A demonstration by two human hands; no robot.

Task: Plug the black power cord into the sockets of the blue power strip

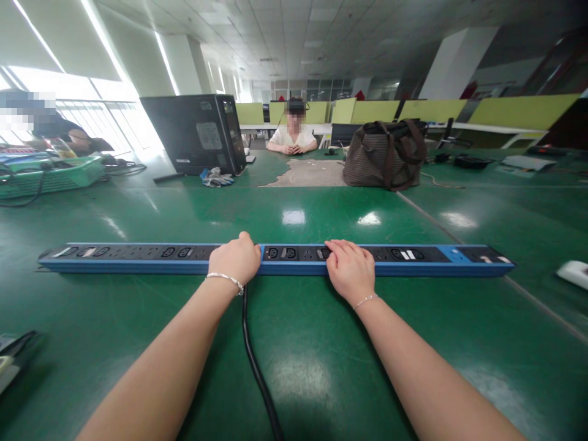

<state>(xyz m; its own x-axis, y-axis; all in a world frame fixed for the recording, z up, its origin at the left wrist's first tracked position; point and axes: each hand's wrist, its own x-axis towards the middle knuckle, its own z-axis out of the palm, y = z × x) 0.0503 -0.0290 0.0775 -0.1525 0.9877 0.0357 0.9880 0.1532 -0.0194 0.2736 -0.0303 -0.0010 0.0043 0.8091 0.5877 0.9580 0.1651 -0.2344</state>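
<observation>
A long blue and black power strip lies crosswise on the green table, with rows of sockets facing up. My left hand is closed at the strip, left of its middle, its fingers curled in; a black cable comes out from under that hand and runs toward me. My right hand rests over the strip right of the middle, its fingers bent across the top and lying side by side on it.
Behind the strip stand a black computer case, gloves and a brown bag. A green basket is at the left, with a person behind it. Another person sits across the table. A white object lies at the right edge.
</observation>
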